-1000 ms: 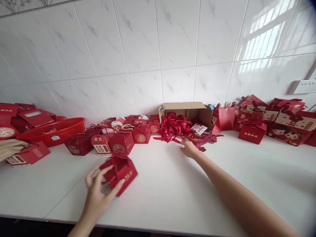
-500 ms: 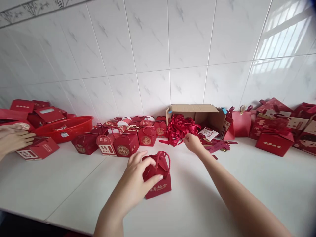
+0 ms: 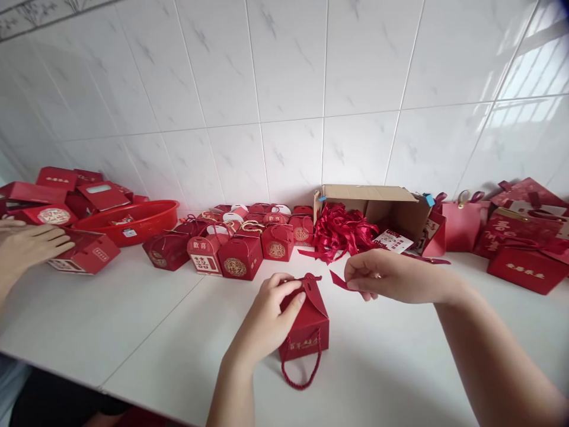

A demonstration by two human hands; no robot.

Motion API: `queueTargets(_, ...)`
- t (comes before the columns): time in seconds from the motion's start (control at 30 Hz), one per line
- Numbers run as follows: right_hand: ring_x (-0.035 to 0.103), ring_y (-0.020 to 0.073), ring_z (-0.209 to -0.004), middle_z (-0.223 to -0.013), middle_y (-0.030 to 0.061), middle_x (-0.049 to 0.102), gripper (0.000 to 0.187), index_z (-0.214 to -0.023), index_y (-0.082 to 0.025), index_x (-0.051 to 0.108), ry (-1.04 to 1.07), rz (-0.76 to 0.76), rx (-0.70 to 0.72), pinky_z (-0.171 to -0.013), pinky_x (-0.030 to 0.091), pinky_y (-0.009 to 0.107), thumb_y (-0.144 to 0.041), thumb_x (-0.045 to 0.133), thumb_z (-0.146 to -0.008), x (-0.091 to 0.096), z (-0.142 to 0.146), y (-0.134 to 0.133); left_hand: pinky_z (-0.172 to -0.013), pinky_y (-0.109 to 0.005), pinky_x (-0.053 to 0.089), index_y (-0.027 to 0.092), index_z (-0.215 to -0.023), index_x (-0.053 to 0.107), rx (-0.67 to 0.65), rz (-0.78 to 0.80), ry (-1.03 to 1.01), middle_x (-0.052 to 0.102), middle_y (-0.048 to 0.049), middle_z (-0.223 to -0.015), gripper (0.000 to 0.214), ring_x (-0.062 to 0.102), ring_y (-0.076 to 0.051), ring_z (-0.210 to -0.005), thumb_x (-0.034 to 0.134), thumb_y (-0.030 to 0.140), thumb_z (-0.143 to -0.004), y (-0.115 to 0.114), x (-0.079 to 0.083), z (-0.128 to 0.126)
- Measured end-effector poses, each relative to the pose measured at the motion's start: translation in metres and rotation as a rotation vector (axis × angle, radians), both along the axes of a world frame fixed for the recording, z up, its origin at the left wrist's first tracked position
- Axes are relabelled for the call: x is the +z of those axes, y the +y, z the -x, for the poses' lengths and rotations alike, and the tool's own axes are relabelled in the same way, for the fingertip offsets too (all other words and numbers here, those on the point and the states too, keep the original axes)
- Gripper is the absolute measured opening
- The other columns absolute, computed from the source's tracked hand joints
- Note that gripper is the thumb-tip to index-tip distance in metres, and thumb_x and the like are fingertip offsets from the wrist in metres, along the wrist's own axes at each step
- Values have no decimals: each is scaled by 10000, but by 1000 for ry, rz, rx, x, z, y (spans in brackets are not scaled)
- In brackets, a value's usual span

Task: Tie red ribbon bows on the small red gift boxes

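Observation:
A small dark red gift box [image 3: 311,323] with gold lettering stands on the table in front of me. My left hand [image 3: 278,308] grips its folded top from the left, fingers curled over the upper flaps. A twisted red cord handle [image 3: 301,385] droops down the front of the box onto the table. To the right of the box, my right hand [image 3: 371,276] pinches a strip of red ribbon [image 3: 339,281], whose pointed end sticks out leftward. Behind it lies a heap of red ribbons [image 3: 340,231], spilling from an open cardboard carton [image 3: 373,193].
Several finished-looking red boxes [image 3: 242,258] line the wall. At left, another person's hand [image 3: 33,246] rests on a red box [image 3: 95,255], near a red plastic basin [image 3: 155,222]. Red and pink gift bags [image 3: 462,228] and a red box [image 3: 518,267] stand at right.
My right hand has come back from the ribbon heap toward the box, bringing a ribbon. The cord handle has dropped from the box's top to its front. The view has shifted slightly left.

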State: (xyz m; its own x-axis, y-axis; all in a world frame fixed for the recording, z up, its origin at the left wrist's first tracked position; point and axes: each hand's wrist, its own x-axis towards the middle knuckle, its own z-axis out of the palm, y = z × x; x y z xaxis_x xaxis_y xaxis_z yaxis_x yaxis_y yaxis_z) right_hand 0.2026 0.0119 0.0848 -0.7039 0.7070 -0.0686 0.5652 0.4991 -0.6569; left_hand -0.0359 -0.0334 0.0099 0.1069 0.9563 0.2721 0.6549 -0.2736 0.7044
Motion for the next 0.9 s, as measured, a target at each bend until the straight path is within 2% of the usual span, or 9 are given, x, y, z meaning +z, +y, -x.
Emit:
queueTargets(0.1, 453, 108, -565, -657, 2, 584, 210, -724, -185, 522, -24, -13, 49, -513, 343, 235, -316, 455, -874, -1, 5, -1, -1010, -412, 392, 366, -1359, 395, -2, 2, 15, 509, -69, -1224, 491, 470, -241, -1198, 484, 392, -877, -4, -5, -2)
queueTargets(0.17, 425, 99, -554, -644, -7, 544, 221, -715, -180, 522, -16, -17, 68, -505, 327, 233, -326, 463, -871, -2, 7, -1, -1003, -418, 397, 395, -1417, 255, 14, 18, -27, 455, -71, -1290, 587, 456, -238, -1213, 484, 410, -877, -5, -5, -2)
queueTargets(0.2, 407, 95, -549, -634, -15, 514, 225, -705, -180, 514, -2, -15, 73, -499, 316, 230, -329, 469, -868, -3, 7, 0, -1007, -412, 394, 400, -1415, 249, 27, 17, -50, 428, -66, -1320, 578, 452, -229, -1215, 472, 420, -882, -6, -5, -3)
queueTargets(0.27, 361, 87, -535, -616, -32, 443, 240, -682, -183, 490, 30, 0, 74, -484, 288, 225, -339, 475, -864, -6, 9, 3, -1035, -399, 364, 378, -1339, 388, 67, -21, -68, 419, -48, -1330, 451, 433, -213, -1227, 447, 419, -894, -6, -5, -3)
queueTargets(0.33, 320, 82, -525, -606, -43, 386, 255, -671, -186, 471, 47, 35, 67, -470, 258, 224, -354, 474, -863, -8, 10, 5, -1062, -393, 327, 331, -1146, 568, 88, -61, -47, 468, -33, -1276, 284, 402, -209, -1248, 439, 396, -900, -6, -4, -4)
queueTargets(0.4, 307, 82, -522, -605, -45, 368, 250, -676, -186, 476, 41, 79, 70, -464, 242, 224, -357, 476, -859, -10, 12, 7, -1068, -395, 315, 303, -978, 632, 84, -53, -27, 503, -25, -1231, 216, 375, -210, -1268, 444, 374, -898, -8, -3, -5)
queueTargets(0.47, 303, 81, -523, -608, -46, 370, 230, -688, -184, 490, 22, 123, 93, -462, 233, 224, -348, 488, -849, -12, 15, 9, -1064, -400, 322, 305, -943, 637, 74, -8, -25, 502, -18, -1239, 203, 368, -207, -1275, 446, 355, -894, -10, -2, -6)
queueTargets(0.63, 285, 79, -544, -621, -49, 368, 205, -698, -173, 504, 36, 224, 190, -491, 232, 232, -326, 517, -833, -15, 19, 14, -1081, -385, 309, 298, -1004, 627, 48, 12, -40, 480, -25, -1285, 228, 382, -191, -1273, 434, 275, -885, -9, -6, -13)
queueTargets(0.9, 293, 78, -557, -631, -49, 372, 181, -694, -157, 515, 97, 312, 160, -511, 233, 235, -298, 525, -808, -22, 25, 23, -1063, -387, 337, 249, -1001, 618, 24, 5, -112, 511, -54, -1265, 239, 429, -204, -1238, 435, 202, -856, -8, -7, -20)
